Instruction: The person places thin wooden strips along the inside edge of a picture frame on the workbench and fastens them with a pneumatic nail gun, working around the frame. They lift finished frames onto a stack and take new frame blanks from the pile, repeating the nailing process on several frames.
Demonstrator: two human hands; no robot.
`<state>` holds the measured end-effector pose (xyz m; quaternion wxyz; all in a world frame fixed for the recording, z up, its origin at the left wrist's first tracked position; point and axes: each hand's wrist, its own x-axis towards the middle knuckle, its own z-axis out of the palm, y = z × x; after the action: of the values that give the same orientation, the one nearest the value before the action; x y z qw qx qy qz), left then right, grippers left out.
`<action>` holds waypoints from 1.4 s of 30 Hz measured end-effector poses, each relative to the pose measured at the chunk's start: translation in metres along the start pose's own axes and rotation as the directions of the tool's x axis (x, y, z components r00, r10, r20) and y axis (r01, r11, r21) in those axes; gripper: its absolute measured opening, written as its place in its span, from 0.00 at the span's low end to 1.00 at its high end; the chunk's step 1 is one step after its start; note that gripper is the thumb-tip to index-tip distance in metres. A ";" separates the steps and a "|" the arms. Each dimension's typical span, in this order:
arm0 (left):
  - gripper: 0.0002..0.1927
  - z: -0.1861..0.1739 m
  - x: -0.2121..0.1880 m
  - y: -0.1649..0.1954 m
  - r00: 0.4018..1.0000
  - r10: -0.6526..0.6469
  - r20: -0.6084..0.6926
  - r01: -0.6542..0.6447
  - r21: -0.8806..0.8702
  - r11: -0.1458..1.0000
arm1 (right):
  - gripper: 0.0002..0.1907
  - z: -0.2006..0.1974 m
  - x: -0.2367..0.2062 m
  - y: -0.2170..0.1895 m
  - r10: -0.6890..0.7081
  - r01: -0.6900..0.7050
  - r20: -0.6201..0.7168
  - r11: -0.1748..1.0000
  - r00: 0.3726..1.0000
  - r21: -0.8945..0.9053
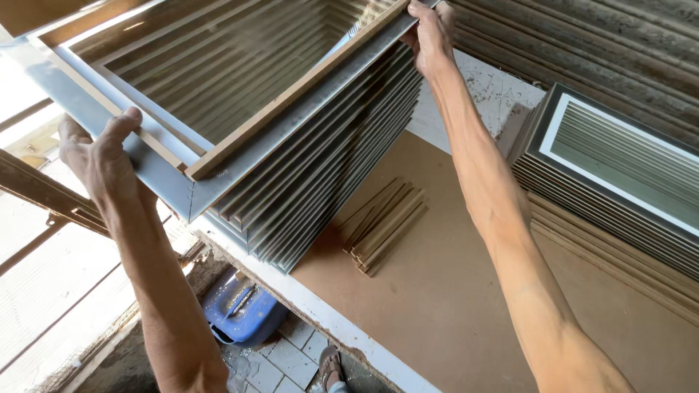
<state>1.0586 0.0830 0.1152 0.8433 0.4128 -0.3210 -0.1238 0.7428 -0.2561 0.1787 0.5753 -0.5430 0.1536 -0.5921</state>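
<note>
Bare forearms, no sleeves; sandal point(329, 366) on foot.

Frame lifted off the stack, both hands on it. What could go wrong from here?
1. The left hand and right hand grip the grey frame only at opposite ends; a loose-looking wooden strip lies along its edge and might slide off.
2. The frame stack below stands close to the table edge; a bump could shift it toward the floor.
3. The frame's corner near the left hand looks sharp and could cut.
</note>
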 end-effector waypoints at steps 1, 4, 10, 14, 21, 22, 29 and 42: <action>0.35 0.000 0.009 -0.008 1.000 0.010 0.009 -0.010 -0.004 1.000 | 0.11 0.009 0.010 0.002 0.021 -0.021 0.000 0.999 1.000 -0.044; 0.37 -0.008 0.016 -0.033 0.998 0.059 0.005 -0.059 0.129 0.990 | 0.13 0.006 0.022 0.013 0.193 -0.186 -0.019 0.913 0.981 -0.364; 0.42 -0.029 0.008 -0.057 0.992 0.122 -0.036 -0.115 0.156 0.981 | 0.21 -0.045 0.005 0.015 0.157 -0.118 0.015 0.798 0.988 -0.591; 0.38 -0.032 -0.072 -0.041 0.925 0.366 -0.102 -0.313 0.340 0.887 | 0.28 -0.121 -0.070 0.003 0.127 -0.087 0.057 0.883 0.990 -0.461; 0.19 0.026 -0.274 -0.072 0.952 0.150 0.267 -0.286 0.598 0.749 | 0.18 -0.341 -0.325 -0.044 0.223 -0.418 -0.451 0.817 0.864 -0.398; 0.16 0.048 -0.303 -0.083 0.929 0.019 0.370 -0.252 0.594 0.764 | 0.16 -0.369 -0.358 -0.064 0.201 -0.428 -0.508 0.819 0.838 -0.382; 0.13 0.194 -0.551 -0.180 0.328 -0.509 0.796 -0.064 0.557 0.828 | 0.08 -0.546 -0.495 -0.223 0.270 -0.648 -0.802 0.740 0.532 -0.181; 0.17 0.248 -0.707 -0.256 0.262 -0.508 0.820 0.034 0.519 0.854 | 0.13 -0.722 -0.448 -0.347 -0.043 -0.548 -0.939 0.802 0.342 -0.236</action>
<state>0.3734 0.1044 -0.2811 0.3546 0.4737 -0.6891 -0.4184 -0.1405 -0.0947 -0.0129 0.3115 -0.2242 0.6828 -0.6217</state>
